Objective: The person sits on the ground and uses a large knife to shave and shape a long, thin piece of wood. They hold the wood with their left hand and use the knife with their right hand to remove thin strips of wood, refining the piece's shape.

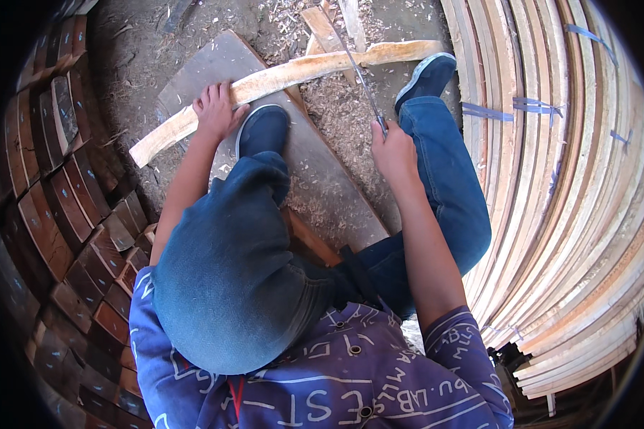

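Observation:
A long pale strip of wood (293, 71) with rough bark-like edges lies slantwise in front of me, its left end nearer. My left hand (218, 111) grips it left of the middle, fingers over the far edge and thumb on the near side. In my right hand (395, 151) is the handle of a long thin-bladed tool (359, 71). Its narrow blade points up and away and crosses over the strip's right part. Seen almost edge-on, the blade does not show its exact kind. My shoes (263, 132) are close to the strip's near side.
A flat grey-brown board (329, 182) lies under the strip and my left shoe. Wood chips (340, 132) and short offcuts (322, 30) litter the ground. Stacked brown blocks (71, 193) rise at left. Long pale slats (544, 164) bundled with blue straps fill the right.

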A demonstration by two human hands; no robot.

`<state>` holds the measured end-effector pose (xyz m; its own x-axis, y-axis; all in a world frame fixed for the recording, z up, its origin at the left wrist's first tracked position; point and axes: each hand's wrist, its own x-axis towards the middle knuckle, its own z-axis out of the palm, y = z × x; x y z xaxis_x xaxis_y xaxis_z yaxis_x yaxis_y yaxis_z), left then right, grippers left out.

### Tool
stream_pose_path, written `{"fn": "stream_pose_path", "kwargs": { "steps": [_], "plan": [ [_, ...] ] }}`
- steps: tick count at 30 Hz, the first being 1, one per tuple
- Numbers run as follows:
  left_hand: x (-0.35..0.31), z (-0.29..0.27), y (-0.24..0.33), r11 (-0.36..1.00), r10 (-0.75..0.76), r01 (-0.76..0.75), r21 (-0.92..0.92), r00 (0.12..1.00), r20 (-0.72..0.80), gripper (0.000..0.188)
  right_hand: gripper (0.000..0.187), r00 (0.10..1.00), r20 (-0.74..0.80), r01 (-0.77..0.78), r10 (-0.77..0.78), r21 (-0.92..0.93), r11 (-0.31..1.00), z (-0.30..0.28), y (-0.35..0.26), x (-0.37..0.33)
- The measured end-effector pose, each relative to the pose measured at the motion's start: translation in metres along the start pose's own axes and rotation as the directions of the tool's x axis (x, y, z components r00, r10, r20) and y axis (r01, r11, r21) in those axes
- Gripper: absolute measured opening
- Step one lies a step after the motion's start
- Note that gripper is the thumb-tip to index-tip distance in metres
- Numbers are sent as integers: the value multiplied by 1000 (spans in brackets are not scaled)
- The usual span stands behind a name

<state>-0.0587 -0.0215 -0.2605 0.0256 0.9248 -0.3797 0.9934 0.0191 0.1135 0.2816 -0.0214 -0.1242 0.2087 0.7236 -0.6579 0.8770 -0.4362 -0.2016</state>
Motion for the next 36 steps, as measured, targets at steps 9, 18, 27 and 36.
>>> {"fn": "stream_pose_path", "kwargs": {
  "steps": [9, 18, 27, 36],
  "plan": [
    [8, -22, -43, 988, 96, -79, -131, 987, 128, 72, 43, 1000, -18, -8, 9, 48, 999, -11, 18, -9],
    [8, -53, -59, 993, 114, -103, -56, 957, 267, 70, 43, 1000, -16, 11, -10, 53, 999, -17, 5, -14],
    [21, -49, -44, 994, 41, -60, 95, 981, 189, 71, 42, 996, 88, -22, 19, 28, 999, 27, 11, 11],
    [27, -27, -48, 983, 18, -44, 179, 989, 145, 72, 38, 988, 0, 150, -152, 169, 974, 9, -38, -4]
  ]
}}
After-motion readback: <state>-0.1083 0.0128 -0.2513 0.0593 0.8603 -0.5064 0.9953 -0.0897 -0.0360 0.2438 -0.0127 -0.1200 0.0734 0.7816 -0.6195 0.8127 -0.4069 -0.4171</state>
